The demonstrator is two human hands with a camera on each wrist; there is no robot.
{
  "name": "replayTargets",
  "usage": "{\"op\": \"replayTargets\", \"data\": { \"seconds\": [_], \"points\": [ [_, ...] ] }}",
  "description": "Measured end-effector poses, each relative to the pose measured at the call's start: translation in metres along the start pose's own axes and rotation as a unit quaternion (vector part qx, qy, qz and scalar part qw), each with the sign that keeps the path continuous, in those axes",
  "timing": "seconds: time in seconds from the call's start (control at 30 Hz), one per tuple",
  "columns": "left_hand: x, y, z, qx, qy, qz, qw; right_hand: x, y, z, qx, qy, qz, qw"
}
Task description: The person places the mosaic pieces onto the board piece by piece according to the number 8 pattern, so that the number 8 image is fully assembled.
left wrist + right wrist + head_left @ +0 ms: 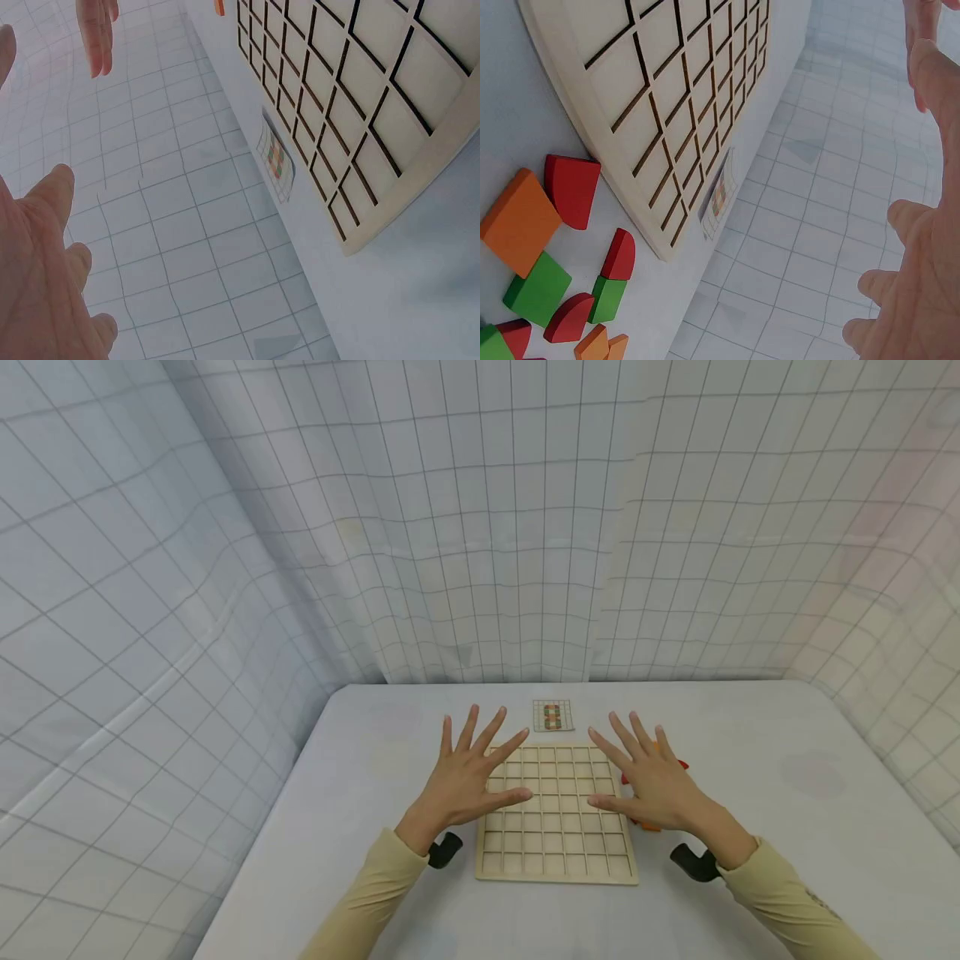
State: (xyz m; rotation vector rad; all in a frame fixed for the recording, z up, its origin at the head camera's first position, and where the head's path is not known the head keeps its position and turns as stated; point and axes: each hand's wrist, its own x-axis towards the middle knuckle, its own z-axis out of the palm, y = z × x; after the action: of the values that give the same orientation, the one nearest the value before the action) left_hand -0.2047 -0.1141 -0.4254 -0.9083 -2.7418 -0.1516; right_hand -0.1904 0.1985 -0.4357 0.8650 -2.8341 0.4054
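Both hands hover over a pale wooden grid board (555, 882) with their fingers spread and nothing held. The left hand (459, 783) is above the board's left edge, and the right hand (660, 787) is above its right edge. In the right wrist view, loose blocks lie beside the board: an orange square (521, 223), a green square (538, 289), red quarter-round pieces (573, 190) and several more. From the head view the right hand hides most of these blocks.
A small pattern card (552, 716) with a coloured design on a grid lies behind the board. White table (780, 777) surrounds the board, with grid-lined white curtains (487, 527) at the back and sides. Black wrist-camera mounts (694, 863) show below the hands.
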Motion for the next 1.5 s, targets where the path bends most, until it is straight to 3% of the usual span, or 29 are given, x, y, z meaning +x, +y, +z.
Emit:
{"op": "replayTargets", "data": {
  "seconds": [0.23, 0.4, 0.57, 0.73, 0.87, 1.07, 1.5],
  "points": [
    [0.0, 0.001, 0.005, 0.0, 0.01, 0.014, 0.9998, 0.0, 0.003, 0.003, -0.006, 0.013, 0.0, 1.0],
    [-0.01, 0.005, 0.015, -0.076, -0.023, -0.026, 0.9965, -0.003, 0.006, 0.005, 0.024, 0.022, 0.02, 0.999],
    [-0.028, 0.007, 0.033, -0.156, -0.07, -0.077, 0.9823, -0.004, 0.016, 0.012, 0.042, 0.031, 0.04, 0.998],
    [-0.049, 0.006, 0.05, -0.215, -0.112, -0.105, 0.9644, -0.006, 0.029, 0.02, 0.051, 0.049, 0.068, 0.995],
    [-0.061, 0.007, 0.06, -0.255, -0.12, -0.114, 0.9525, -0.008, 0.04, 0.025, 0.056, 0.074, 0.072, 0.993],
    [-0.071, 0.006, 0.07, -0.25, -0.106, -0.094, 0.9579, -0.01, 0.057, 0.033, 0.058, 0.097, 0.07, 0.991],
    [-0.081, 0.008, 0.078, -0.215, -0.095, -0.074, 0.9691, -0.004, 0.073, 0.051, 0.048, 0.034, 0.049, 0.997]
  ]
}}
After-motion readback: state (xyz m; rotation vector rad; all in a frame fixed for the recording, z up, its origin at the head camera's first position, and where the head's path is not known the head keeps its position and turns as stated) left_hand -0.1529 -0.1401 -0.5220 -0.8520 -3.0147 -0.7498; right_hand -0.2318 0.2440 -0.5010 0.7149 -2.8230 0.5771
